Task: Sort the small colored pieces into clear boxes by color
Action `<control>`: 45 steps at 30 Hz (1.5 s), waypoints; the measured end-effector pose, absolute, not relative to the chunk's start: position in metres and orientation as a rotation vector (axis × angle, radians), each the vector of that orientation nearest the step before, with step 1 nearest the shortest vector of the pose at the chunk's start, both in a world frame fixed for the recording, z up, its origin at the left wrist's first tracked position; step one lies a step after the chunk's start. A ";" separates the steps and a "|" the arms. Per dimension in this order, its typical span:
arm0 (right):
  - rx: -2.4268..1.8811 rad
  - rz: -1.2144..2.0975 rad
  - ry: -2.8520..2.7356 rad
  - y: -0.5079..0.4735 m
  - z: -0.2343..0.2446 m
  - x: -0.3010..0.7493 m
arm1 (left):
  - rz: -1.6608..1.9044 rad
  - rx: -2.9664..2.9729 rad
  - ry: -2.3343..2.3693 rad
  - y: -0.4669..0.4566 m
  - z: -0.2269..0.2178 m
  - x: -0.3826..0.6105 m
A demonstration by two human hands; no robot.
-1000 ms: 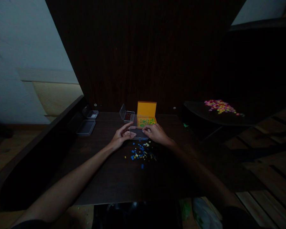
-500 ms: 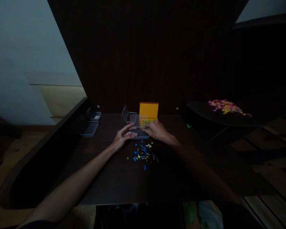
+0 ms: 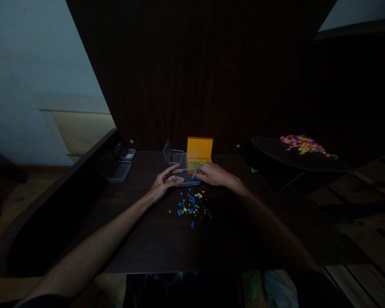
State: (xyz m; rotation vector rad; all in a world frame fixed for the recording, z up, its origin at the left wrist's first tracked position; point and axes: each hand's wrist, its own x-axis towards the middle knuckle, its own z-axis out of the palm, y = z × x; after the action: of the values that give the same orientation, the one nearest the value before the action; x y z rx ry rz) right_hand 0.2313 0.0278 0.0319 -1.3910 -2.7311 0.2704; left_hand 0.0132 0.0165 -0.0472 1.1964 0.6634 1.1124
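A clear plastic box point(image 3: 188, 185) with its lid raised stands on the dark table. My left hand point(image 3: 163, 183) grips its left side, thumb low in front and fingers along the edge. Over the box's right part, my right hand point(image 3: 211, 174) is pinched, with a small blue toy brick point(image 3: 193, 176) at its fingertips. More blue lies inside the box at the right, partly seen through the plastic. Just in front is a loose scatter of small blue, yellow and cream bricks point(image 3: 192, 205).
Behind the box stands an open orange box point(image 3: 200, 147) with green pieces inside. Another open clear case point(image 3: 168, 149) is beside it. Two clear boxes point(image 3: 119, 171) lie by the left side panel. Colourful small pieces point(image 3: 303, 144) are heaped on a shelf at right.
A blue brick now shows at my right fingertips, and my right hand has shifted slightly over the box. My left hand keeps its hold. The whole view has moved a little.
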 end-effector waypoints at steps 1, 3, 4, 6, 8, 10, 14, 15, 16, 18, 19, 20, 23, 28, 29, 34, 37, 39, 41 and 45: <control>-1.409 0.244 -2.751 0.027 0.032 0.231 | 1.109 1.200 0.667 0.016 -0.047 0.013; -1.469 0.150 -2.788 0.025 0.032 0.228 | 1.097 1.212 0.672 0.016 -0.047 0.013; -1.504 0.093 -2.799 0.023 0.033 0.227 | 1.094 1.221 0.672 0.016 -0.047 0.013; -1.559 0.004 -2.797 0.022 0.034 0.225 | 1.093 1.236 0.671 0.015 -0.046 0.014; -1.564 -0.004 -2.777 0.021 0.036 0.225 | 1.094 1.240 0.679 0.015 -0.046 0.014; -1.530 0.043 -2.772 0.021 0.037 0.225 | 1.089 1.234 0.691 0.015 -0.046 0.014; -1.477 0.101 -2.796 0.021 0.037 0.224 | 1.089 1.229 0.692 0.015 -0.047 0.013; -1.475 0.104 -2.798 0.021 0.037 0.224 | 1.093 1.233 0.691 0.015 -0.047 0.013; -1.473 0.108 -2.798 0.020 0.037 0.224 | 1.097 1.238 0.691 0.015 -0.047 0.013; -1.466 0.128 -2.798 0.020 0.036 0.223 | 1.105 1.248 0.694 0.015 -0.047 0.014; -1.461 0.143 -2.797 0.021 0.035 0.222 | 1.109 1.248 0.695 0.015 -0.047 0.014; -1.452 0.162 -2.797 0.021 0.035 0.222 | 1.110 1.245 0.698 0.015 -0.046 0.014; -1.439 0.223 -2.766 0.022 0.037 0.223 | 1.104 1.220 0.716 0.014 -0.045 0.014; -1.366 0.177 -2.703 0.014 0.053 0.225 | 1.136 1.181 0.745 0.015 -0.044 0.015; -1.306 0.183 -2.723 0.011 0.057 0.225 | 1.147 1.176 0.751 0.015 -0.044 0.015; -1.036 0.368 -2.971 -0.001 0.059 0.220 | 1.204 1.169 0.800 0.016 -0.044 0.015; -1.145 0.223 -3.019 0.000 0.045 0.215 | 1.236 1.163 0.842 0.016 -0.044 0.015; -1.208 0.118 -3.020 0.004 0.035 0.212 | 1.244 1.149 0.865 0.016 -0.044 0.014; -1.201 0.088 -3.030 0.007 0.026 0.211 | 1.244 1.139 0.877 0.016 -0.044 0.014; -1.234 0.055 -3.026 0.011 0.016 0.211 | 1.248 1.133 0.882 0.016 -0.044 0.014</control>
State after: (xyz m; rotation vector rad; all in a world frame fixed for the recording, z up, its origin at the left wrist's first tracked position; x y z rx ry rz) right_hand 0.2107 0.0109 0.0161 -1.2337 -3.0265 0.0553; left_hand 0.0143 0.0163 -0.0436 1.1327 0.8818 1.2479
